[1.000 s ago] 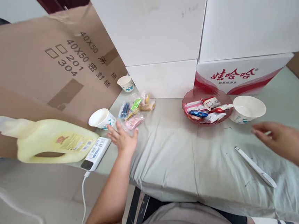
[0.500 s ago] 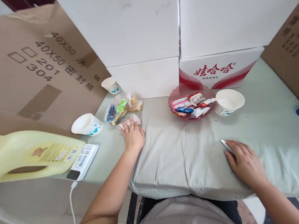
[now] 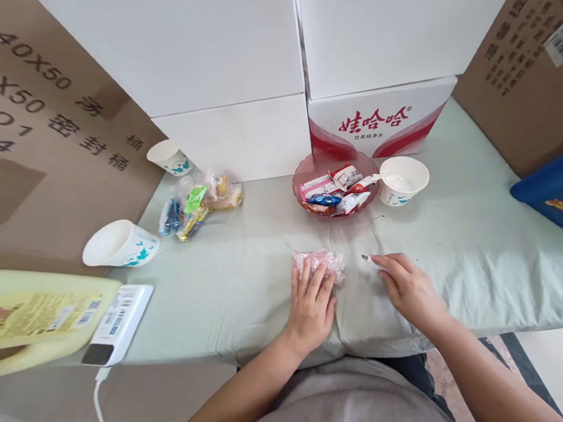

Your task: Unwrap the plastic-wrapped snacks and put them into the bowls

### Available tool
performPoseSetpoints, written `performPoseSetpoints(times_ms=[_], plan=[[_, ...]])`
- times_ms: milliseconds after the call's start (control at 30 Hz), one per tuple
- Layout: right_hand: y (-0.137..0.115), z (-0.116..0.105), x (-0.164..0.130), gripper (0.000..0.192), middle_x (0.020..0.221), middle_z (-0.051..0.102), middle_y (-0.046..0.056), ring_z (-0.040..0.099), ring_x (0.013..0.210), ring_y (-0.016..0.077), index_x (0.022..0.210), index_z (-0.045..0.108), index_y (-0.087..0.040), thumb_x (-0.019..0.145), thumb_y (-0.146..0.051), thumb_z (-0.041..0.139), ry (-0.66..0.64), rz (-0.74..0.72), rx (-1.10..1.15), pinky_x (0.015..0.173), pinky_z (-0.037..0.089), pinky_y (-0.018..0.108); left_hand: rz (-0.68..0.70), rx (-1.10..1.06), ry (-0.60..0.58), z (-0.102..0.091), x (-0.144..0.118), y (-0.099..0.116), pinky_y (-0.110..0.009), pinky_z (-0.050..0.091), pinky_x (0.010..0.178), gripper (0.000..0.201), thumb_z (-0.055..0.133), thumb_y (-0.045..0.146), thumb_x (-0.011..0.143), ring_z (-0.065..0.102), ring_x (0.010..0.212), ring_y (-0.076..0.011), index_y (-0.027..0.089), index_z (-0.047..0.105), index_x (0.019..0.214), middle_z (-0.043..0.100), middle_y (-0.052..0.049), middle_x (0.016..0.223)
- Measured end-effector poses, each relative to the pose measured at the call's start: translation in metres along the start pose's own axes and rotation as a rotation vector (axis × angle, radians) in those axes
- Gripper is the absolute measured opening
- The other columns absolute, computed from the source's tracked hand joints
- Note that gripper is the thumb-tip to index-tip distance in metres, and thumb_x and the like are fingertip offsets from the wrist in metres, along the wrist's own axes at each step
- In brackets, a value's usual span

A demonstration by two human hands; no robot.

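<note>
Two hands' fingers: left on pink packet, right beside it

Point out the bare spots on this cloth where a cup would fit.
Free: the cloth between the tipped cup and left hand, and right of the white bowl toward the blue box. Crowded: around the candy bag and red dish.
</note>
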State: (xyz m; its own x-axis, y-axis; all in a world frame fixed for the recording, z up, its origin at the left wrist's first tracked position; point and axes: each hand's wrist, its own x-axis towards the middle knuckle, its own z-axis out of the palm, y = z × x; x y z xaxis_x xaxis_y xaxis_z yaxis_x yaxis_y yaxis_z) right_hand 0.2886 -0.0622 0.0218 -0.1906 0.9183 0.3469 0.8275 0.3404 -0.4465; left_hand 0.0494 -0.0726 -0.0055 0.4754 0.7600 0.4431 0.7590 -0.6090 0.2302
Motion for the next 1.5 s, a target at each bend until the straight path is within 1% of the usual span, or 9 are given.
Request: performPoseSetpoints(times_ms=[300,700,867,1000,1067,1167,1267,1400,1500], plan=[[-0.083,0.028,0.036,0.037,0.102,0.059,0.009,0.055,0.094,0.0219,0.121,0.059,-0.020,0.088,-0.008,0.050,-0.303,-0.214,-0.043,0.079,0.051,0.033,-0.174,-0.279,0.317,-0.010,-0.008,-0.008,-0.050,0.047,0.098,0.023,0.054,0.015,0.087,0.045,0.128,-0.0290,0.017,0.046,0.109,0.044,-0.019,0.129],[0.037,0.003,-0.011,0.034,0.098,0.064,0.012,0.054,0.093,0.0276,0.115,0.068,-0.022,0.092,-0.020,0.042,0.006,0.147,-0.359,0.080,0.047,0.042,-0.436,-0.261,0.260,0.000,0.002,-0.028,-0.044,0.046,0.094,0.056,0.046,0.037,0.097,0.052,0.108,-0.0247,0.018,0.030,0.147,0.054,-0.014,0.113],[0.038,0.010,-0.016,0.033,0.102,0.063,0.012,0.053,0.097,0.0273,0.115,0.066,-0.021,0.093,-0.020,0.042,0.081,0.146,-0.367,0.084,0.044,0.043,-0.397,-0.062,0.121,-0.015,0.026,-0.054,-0.043,0.049,0.081,0.027,0.056,0.036,0.092,0.055,0.086,-0.0245,0.019,0.069,0.107,0.059,-0.007,0.080],[0.039,0.010,-0.017,0.030,0.105,0.063,0.011,0.054,0.099,0.0266,0.114,0.065,-0.020,0.095,-0.023,0.042,0.087,0.139,-0.328,0.086,0.044,0.042,-0.229,0.111,0.222,-0.036,0.031,-0.047,-0.053,0.039,0.100,0.017,0.057,0.023,0.089,0.049,0.118,-0.0314,0.022,0.071,0.080,0.063,-0.010,0.105],[0.040,0.007,-0.018,0.026,0.108,0.062,0.011,0.055,0.102,0.0267,0.110,0.065,-0.020,0.095,-0.024,0.045,0.134,0.123,-0.285,0.089,0.044,0.044,-0.045,0.057,0.129,-0.048,0.022,-0.032,-0.053,0.036,0.104,0.019,0.053,0.018,0.090,0.049,0.123,-0.0294,0.022,0.069,0.082,0.065,-0.008,0.109],[0.033,0.000,-0.017,0.021,0.110,0.062,0.012,0.057,0.105,0.0266,0.107,0.065,-0.021,0.094,-0.025,0.049,0.240,0.099,-0.185,0.093,0.045,0.046,0.236,-0.226,-0.259,-0.065,0.004,-0.009,-0.038,0.049,0.089,0.023,0.046,0.011,0.091,0.063,0.091,-0.0188,0.020,0.066,0.084,0.069,-0.004,0.088],[0.014,-0.005,-0.006,0.024,0.112,0.063,0.012,0.058,0.108,0.0268,0.114,0.061,-0.022,0.094,-0.029,0.051,0.267,0.065,-0.023,0.096,0.046,0.047,0.293,-0.394,-0.456,-0.077,-0.001,-0.002,-0.032,0.053,0.081,0.021,0.046,0.015,0.092,0.065,0.080,-0.0162,0.021,0.066,0.093,0.070,-0.002,0.086],[-0.016,0.001,0.025,0.054,0.130,0.057,0.016,0.054,0.120,0.0292,0.136,0.046,-0.019,0.089,-0.042,0.059,0.162,-0.002,0.194,0.098,0.047,0.047,0.035,-0.164,-0.043,-0.070,0.024,-0.033,-0.044,0.046,0.102,0.028,0.050,0.022,0.092,0.057,0.118,-0.0249,0.019,0.061,0.117,0.066,-0.011,0.117],[-0.028,0.007,0.042,0.050,0.120,0.064,0.013,0.060,0.110,0.0266,0.137,0.045,-0.021,0.091,-0.037,0.055,0.035,-0.049,0.265,0.093,0.050,0.045,-0.109,0.022,-0.028,-0.062,0.041,-0.061,-0.055,0.037,0.108,0.042,0.053,0.027,0.090,0.054,0.123,-0.0305,0.016,0.054,0.130,0.067,-0.014,0.117]])
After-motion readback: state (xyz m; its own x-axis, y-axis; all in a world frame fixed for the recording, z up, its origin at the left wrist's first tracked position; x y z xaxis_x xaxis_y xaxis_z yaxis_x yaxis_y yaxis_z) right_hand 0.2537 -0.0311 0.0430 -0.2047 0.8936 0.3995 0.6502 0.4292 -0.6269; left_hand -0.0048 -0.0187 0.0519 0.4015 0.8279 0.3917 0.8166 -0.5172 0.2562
